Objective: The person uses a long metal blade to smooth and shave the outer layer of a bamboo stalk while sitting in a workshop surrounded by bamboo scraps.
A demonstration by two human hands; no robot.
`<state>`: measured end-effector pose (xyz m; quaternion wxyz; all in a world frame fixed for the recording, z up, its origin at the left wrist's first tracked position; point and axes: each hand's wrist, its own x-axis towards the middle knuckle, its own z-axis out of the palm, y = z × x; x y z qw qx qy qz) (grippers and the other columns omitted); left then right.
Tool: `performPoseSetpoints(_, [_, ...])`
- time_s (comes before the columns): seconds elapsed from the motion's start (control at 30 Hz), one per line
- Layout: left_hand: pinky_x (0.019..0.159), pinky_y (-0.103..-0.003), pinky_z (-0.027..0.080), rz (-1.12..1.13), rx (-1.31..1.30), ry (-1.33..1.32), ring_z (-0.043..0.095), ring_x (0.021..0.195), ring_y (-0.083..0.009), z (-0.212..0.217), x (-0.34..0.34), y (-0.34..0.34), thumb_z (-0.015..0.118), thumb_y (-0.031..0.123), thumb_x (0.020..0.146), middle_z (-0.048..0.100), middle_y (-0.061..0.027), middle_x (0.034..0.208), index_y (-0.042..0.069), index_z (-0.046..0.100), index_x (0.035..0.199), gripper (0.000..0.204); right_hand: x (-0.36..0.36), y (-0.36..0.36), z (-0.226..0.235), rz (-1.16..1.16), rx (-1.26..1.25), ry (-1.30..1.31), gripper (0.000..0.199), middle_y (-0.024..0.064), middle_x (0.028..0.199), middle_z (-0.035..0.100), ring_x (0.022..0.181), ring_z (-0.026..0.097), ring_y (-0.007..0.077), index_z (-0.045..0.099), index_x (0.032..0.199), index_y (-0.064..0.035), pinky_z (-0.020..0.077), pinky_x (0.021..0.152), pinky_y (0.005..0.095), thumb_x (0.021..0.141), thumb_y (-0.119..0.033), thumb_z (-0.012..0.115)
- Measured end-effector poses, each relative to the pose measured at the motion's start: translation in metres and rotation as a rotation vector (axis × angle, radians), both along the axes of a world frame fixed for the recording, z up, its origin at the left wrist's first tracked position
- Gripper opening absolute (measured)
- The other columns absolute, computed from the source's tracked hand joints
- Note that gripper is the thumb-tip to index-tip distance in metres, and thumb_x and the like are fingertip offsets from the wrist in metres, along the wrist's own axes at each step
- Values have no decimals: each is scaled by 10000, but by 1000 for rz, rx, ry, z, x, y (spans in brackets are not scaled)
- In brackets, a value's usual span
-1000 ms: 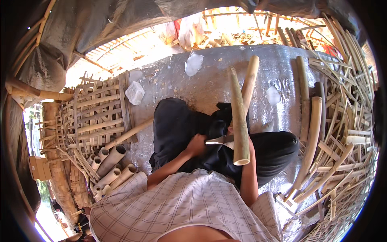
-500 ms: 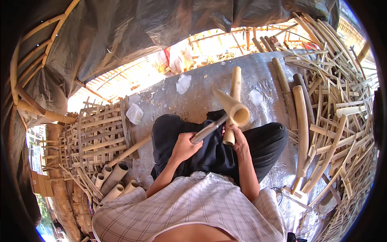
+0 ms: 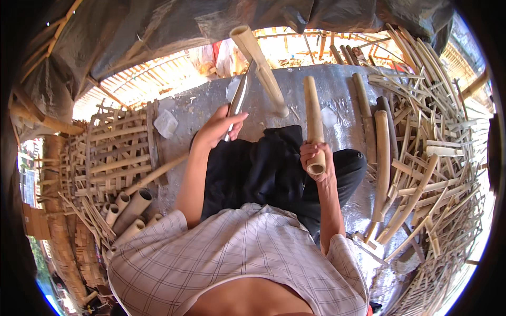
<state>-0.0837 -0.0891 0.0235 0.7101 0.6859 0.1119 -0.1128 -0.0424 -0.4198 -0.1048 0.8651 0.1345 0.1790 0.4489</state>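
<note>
A short bamboo tube (image 3: 314, 116) stands at a slight tilt above the person's right knee, its round open end toward the body. The right hand (image 3: 324, 158) is closed around it just above that end, fingers wrapped across the top.

To the left of this tube, the left hand (image 3: 216, 126) grips a slim metal knife (image 3: 239, 100) between thumb and fingers, the blade pointing up and away from the body. A second bamboo tube (image 3: 262, 73) slants beyond the knife, also left of the held tube, its open end raised; whether the blade tip touches it I cannot tell.

Below and left of the held tube spread the black trousers (image 3: 247, 174), with the checked shirt (image 3: 232, 258) nearer the body. Beyond the tube lies a silvery floor sheet (image 3: 337, 84).

Well to its left stand a bamboo lattice (image 3: 120, 149) and, nearer the body, a cluster of cut bamboo tubes (image 3: 132, 208). To its right lie a long bamboo pole (image 3: 381, 158) and, farther out, a tangled heap of bamboo strips (image 3: 437, 184).
</note>
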Motion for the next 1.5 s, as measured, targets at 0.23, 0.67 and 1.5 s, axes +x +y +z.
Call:
performPoseSetpoints(0.23, [447,-257,350,-18,-377,-76,432,533,-55,12,40,-21,655,98,976,439,30,698,105,420,928,240,27,-49,178,-191,-984,-1072,371,77,778,587,634,594,175,572,1096,27,509,592,331,775,-77,727])
performPoseSetpoints(0.67, [443,-264,345,-85,-295,3,421,537,-43,29,63,-17,680,93,948,457,10,759,73,411,1016,278,99,-91,306,-1263,-1973,-2100,389,171,1031,672,830,680,261,619,1142,33,556,741,375,837,-159,764])
performPoseSetpoints(1.5, [407,-260,318,-225,-56,-58,372,468,-40,12,36,-3,642,212,1021,402,46,664,44,434,1153,299,21,-40,351,-268,-2031,-1998,475,42,823,647,676,588,141,632,1125,5,504,651,305,657,-50,691])
